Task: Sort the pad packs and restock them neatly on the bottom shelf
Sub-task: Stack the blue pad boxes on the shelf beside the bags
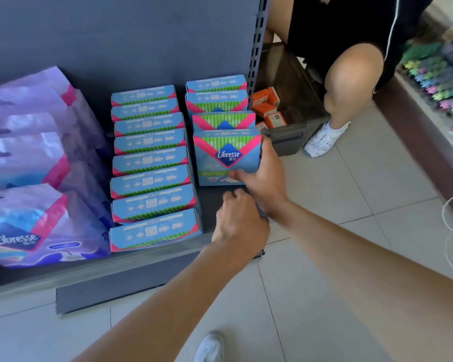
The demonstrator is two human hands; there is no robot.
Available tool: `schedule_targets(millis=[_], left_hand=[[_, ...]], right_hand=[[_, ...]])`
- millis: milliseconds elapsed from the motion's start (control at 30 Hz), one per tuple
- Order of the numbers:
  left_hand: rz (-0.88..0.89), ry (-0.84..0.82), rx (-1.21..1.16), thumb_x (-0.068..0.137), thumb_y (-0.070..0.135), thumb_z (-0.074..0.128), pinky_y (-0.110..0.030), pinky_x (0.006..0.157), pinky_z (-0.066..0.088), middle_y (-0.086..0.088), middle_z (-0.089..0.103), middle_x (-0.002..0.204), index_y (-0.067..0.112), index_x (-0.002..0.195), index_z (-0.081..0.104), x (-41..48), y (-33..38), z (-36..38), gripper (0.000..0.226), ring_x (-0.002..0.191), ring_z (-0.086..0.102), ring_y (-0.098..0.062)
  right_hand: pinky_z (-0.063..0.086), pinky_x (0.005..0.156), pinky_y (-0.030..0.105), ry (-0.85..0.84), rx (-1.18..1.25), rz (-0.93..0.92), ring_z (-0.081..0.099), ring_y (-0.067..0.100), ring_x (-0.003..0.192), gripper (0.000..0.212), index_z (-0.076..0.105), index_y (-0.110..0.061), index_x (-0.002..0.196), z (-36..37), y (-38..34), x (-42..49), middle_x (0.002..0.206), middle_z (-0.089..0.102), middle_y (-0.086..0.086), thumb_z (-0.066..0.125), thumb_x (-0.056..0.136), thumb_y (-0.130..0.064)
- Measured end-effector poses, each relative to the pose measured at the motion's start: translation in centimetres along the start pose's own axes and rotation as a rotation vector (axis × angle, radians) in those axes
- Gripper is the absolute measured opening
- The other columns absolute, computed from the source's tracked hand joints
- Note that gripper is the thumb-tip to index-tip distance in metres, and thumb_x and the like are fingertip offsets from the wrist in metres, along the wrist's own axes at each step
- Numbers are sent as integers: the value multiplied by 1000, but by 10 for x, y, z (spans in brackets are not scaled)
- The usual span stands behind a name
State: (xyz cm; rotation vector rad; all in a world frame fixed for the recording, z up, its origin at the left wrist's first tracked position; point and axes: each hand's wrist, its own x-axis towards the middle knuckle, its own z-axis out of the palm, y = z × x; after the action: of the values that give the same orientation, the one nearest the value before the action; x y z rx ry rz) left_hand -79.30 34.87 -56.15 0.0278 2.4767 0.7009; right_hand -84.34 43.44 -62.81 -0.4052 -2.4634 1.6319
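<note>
My right hand grips a blue Libresse pad pack by its right side, thumb on its front, at the front of a short row of blue packs on the grey bottom shelf. To the left, a long row of the same blue packs runs front to back. My left hand hovers below the held pack with fingers curled, holding nothing. Large purple pad packs fill the shelf's left part.
A dark bin with small orange boxes stands right of the shelf upright. Another person crouches behind it, knee and white shoe on the tiled floor. A display with colourful items lines the right edge.
</note>
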Motion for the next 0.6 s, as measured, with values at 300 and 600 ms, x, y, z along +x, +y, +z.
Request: schedule_targets(millis=[300,600], left_hand=[[68,9,81,92,21,54,-28,75,33,-11,44,122,4,122,43,11,4,-19,37,111,50,-29],[111,37,222,91,16,56,-29,78,35,-14,42,127,2,131,37,17,5,-24,47,116,48,-31]], right_hand=[[57,82,35,90,-167,-63,64,13,101,61,47,-17,110,13,-2,37,109,66,-2,87,65,-26],[58,80,33,-3,-351,53,62,19,105,62,43,-15,116,6,4,36,115,60,5,83,71,-30]])
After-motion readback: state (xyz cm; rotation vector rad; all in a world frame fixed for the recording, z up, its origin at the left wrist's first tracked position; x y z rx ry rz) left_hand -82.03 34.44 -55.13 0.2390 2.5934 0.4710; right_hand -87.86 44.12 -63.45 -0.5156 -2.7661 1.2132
